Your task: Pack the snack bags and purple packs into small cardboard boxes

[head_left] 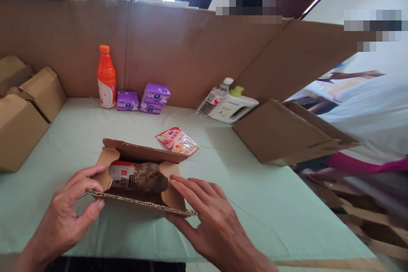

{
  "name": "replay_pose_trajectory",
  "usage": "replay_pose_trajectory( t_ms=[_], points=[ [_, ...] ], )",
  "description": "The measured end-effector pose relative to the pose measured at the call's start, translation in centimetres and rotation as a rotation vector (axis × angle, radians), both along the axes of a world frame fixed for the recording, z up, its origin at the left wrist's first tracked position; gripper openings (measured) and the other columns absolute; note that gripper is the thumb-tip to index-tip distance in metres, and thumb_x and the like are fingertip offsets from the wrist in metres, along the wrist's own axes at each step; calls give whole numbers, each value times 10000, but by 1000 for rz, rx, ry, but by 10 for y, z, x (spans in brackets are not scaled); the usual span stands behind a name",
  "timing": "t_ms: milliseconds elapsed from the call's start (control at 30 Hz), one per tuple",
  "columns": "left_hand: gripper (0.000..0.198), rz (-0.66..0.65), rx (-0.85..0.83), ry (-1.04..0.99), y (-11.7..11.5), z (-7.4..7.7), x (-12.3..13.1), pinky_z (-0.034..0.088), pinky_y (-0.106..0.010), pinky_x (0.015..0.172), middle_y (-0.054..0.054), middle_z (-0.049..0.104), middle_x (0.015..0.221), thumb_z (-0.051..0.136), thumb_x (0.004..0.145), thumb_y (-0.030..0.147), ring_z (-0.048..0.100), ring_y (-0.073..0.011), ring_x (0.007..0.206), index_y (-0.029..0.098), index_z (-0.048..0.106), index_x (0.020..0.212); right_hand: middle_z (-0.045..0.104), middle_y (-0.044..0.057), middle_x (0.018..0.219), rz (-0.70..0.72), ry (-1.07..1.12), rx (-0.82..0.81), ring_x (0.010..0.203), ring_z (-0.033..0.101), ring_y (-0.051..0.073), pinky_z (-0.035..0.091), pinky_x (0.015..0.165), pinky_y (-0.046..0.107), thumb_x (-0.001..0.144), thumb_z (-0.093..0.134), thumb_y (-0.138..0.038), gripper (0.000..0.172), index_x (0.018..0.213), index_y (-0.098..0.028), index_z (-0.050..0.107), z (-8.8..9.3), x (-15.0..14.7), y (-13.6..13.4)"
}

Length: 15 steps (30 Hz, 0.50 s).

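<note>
A small cardboard box (pixel 137 202) stands with its top flaps up on the pale green tablecloth, near the front edge. Inside it lies a brown food packet (pixel 148 178) with a red and white label. My left hand (pixel 75 204) grips the box's left end, fingers on the side flap and thumb against the near wall. At the right end, my right hand (pixel 207 210) has its fingers on the other side flap and its thumb under the near edge. Just behind the box lies a pink and white pouch (pixel 179 141), flat on the cloth.
An orange bottle (pixel 106 78) and purple tissue packs (pixel 155 97) stand along the cardboard partition (pixel 172 51). A clear bottle (pixel 214 98) leans by a white jug (pixel 231 108). Cardboard boxes flank both sides, including a right-hand box (pixel 280 134). People are beyond.
</note>
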<state>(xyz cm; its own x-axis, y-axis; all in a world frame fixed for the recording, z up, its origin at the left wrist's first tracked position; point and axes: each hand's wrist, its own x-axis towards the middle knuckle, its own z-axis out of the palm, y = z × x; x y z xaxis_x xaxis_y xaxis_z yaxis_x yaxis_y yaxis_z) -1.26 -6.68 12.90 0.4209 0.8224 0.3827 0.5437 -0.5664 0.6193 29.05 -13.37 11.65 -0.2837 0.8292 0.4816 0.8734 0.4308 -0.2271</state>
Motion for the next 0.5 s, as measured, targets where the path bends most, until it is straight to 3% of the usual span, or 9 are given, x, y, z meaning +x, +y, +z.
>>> replay_pose_trajectory(
  t_ms=[100,267,367,500],
  points=[
    [102,22,-59,-29,3,2,0,586,-377,925,-42,748,1169,572,924,318,682,-241,1150,283,660,962,723,154,1188,-3,64,94,1015,676,297,525,814,449,901,669,-288,418,1287,-166,565,-6,-3,-2],
    [246,96,-141,-18,12,2,6,604,-284,764,-15,765,1023,589,924,424,735,-186,894,280,656,1111,764,107,1055,-25,146,179,913,699,259,497,796,418,941,632,-251,446,1362,-192,499,-19,-3,-4],
    [339,190,-124,-37,16,-3,10,603,-300,790,-33,758,1011,599,905,464,730,-198,906,245,641,1161,767,99,984,-16,122,225,862,696,256,489,790,426,957,604,-244,418,1356,-183,497,-21,-1,-2],
    [429,257,-95,-26,16,-12,16,594,-362,876,-68,724,1154,578,917,470,706,-234,1034,235,597,1275,735,107,940,-22,131,220,850,670,261,520,763,432,969,571,-285,380,1327,-166,522,-24,0,0]
  ],
)
